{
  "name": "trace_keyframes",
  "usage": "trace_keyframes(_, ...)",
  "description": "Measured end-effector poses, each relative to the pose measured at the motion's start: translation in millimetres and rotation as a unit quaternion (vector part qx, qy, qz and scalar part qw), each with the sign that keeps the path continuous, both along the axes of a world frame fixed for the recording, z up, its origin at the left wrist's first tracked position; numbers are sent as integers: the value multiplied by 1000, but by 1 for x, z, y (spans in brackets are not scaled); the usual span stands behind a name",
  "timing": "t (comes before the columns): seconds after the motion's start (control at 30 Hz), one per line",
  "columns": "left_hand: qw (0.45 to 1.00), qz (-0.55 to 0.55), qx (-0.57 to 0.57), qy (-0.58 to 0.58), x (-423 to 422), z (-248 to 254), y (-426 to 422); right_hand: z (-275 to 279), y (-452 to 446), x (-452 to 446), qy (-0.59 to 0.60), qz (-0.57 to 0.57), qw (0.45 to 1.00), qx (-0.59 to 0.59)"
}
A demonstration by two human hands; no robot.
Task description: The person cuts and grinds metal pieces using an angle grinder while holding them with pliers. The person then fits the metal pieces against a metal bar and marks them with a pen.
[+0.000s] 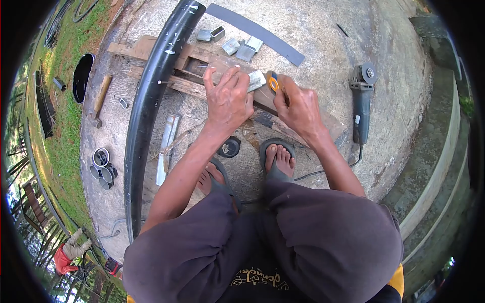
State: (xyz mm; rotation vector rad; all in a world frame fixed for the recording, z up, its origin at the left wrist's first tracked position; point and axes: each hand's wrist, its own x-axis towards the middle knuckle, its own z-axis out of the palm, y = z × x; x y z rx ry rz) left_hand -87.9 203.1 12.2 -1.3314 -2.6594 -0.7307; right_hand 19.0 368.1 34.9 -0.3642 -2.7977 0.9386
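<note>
Over the wooden board [327,124], a short metal piece [256,81] sat in the fingers of the left hand [228,98], which covered its left end. The right hand [301,107] had its fingers closed around a black-and-orange tool [273,82], mostly hidden and hard to identify; whether it touched the metal could not be told. Beyond lay loose metal pieces [246,52] and a grey strip [257,33]. Leftward, a black pipe [148,96] ran down behind a knee [172,242]; rightward lay a grinder [361,108], its cable partly hidden.
</note>
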Motion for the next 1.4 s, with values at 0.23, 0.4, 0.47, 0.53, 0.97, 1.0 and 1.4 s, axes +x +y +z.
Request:
trace_keyframes(0.23, 1000, -4, -25, -9, 0, 2, -1, -25, -8, -44, 47, 0, 999, 27)
trace_keyframes(0.4, 1000, 5, -8, 8, 2, -1, 0, -17, -10, -1, -33, 38, 998, 37)
trace_keyframes(0.47, 1000, 2, -5, 3, 1, -1, -1, -11, -2, 11, -115, 77, 990, 38)
trace_keyframes(0.53, 1000, -2, -3, -7, 1, -1, -1, -4, 0, 2, -50, 19, 998, 16)
trace_keyframes(0.97, 1000, 6, -5, 8, 2, -3, 0, -13, -11, 31, -87, 45, 995, -2)
trace_keyframes(1.0, 1000, 6, -9, 5, 3, -2, -1, -11, -14, 48, -109, 42, 993, -14)
trace_keyframes(1.4, 983, 179, 10, -21, 15, -3, -98, -2, -61, 62, -273, 174, 936, -140)
